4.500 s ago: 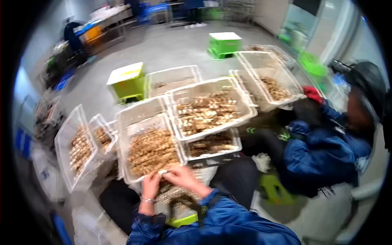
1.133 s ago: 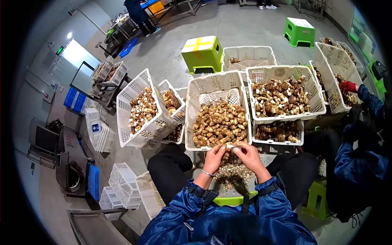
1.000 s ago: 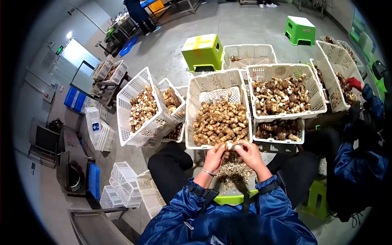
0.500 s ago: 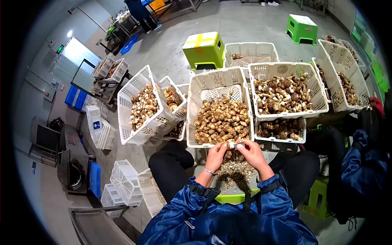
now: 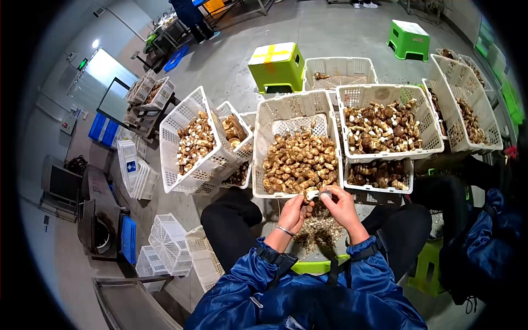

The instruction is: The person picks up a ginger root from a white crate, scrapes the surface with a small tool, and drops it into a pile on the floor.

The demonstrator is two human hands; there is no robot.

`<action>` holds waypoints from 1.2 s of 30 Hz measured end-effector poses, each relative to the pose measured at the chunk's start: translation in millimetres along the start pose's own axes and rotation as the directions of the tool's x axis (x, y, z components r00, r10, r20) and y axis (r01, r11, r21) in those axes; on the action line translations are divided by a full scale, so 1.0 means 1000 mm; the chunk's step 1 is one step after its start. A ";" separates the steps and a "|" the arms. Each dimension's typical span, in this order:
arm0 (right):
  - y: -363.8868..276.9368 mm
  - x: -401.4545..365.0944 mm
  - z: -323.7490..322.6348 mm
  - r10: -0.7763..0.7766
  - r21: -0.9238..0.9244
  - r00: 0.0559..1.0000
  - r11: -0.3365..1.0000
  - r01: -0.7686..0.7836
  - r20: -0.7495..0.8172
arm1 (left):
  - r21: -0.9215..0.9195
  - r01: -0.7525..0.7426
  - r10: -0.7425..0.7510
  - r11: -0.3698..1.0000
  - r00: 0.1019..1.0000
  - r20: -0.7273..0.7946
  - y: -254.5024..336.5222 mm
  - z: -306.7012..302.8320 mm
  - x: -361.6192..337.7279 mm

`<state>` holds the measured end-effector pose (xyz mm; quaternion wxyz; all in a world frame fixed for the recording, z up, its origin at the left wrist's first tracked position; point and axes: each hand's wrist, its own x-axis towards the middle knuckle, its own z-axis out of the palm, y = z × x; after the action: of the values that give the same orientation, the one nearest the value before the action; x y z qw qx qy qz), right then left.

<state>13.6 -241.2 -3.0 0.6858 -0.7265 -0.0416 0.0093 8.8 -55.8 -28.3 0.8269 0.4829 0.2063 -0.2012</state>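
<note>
Just over the near rim of the middle white crate (image 5: 336,132), my left hand (image 5: 292,214) pinches a mushroom (image 5: 312,195) with a pale, whitish side showing. My right hand (image 5: 341,209) is closed close against that mushroom; something small and greyish shows at its fingertips, too small to name. Brown, stubby mushrooms (image 5: 300,159) fill the nearer part of the middle crate. Below my hands, between my knees, lies a heap of pale and dark trimmings (image 5: 316,231).
Crates of mushrooms stand on the left (image 5: 187,179) and right (image 5: 385,155). A green stool (image 5: 275,69) is behind them, another stool (image 5: 408,41) farther right. Stacked white baskets (image 5: 168,242) sit at lower left. A co-worker's blue sleeve (image 5: 489,231) is close on my right.
The mushroom is turned so more of its pale side shows, and my fingers have shifted slightly around it. At the right, the co-worker's red-gloved hand has mostly slipped from sight.
</note>
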 end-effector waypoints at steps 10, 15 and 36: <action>-0.007 0.001 -0.002 0.132 0.008 0.990 0.991 -0.133 0.048 | 0.203 -0.157 0.168 0.967 0.985 -0.042 0.006 0.014 -0.006; 0.002 0.001 0.007 0.005 0.058 0.999 0.998 -0.008 0.054 | 0.502 -0.380 0.419 0.777 0.907 0.038 0.006 0.018 -0.011; 0.031 0.008 -0.002 0.138 -0.019 0.975 0.989 -0.143 -0.174 | -0.138 -0.772 0.729 0.620 0.632 -0.263 0.202 -0.068 0.019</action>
<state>23.6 -244.8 -33.2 0.6728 -0.7366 0.0692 -0.0058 122.6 93.2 75.4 0.8637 0.4383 0.0814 0.2349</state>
